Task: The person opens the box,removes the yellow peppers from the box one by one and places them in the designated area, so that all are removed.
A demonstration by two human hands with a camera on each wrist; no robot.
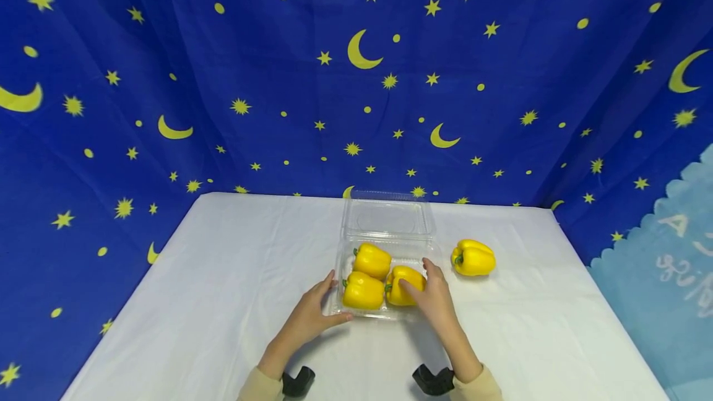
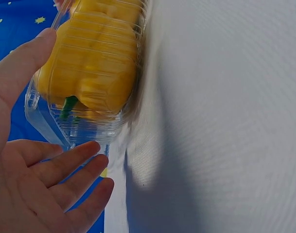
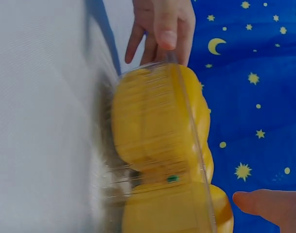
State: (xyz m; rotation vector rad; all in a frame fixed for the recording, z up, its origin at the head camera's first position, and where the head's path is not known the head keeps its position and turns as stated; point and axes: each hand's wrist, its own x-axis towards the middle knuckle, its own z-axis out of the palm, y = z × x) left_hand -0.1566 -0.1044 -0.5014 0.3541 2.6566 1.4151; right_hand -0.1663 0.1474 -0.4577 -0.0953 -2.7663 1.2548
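A clear plastic clamshell box lies with its lid raised toward the back. Inside are three yellow bell peppers: one at the back left, one at the front left, one at the front right. My right hand is over the front-right pepper, thumb across its top, index finger extended by its back corner; the other fingers are largely hidden. My left hand spreads around the box's front-left corner, thumb by the rim and fingers loose beside the wall.
Another yellow bell pepper sits on the white-covered table, right of the box. Blue cloth with moons and stars hangs behind and at the sides. A light-blue panel shows at the far right.
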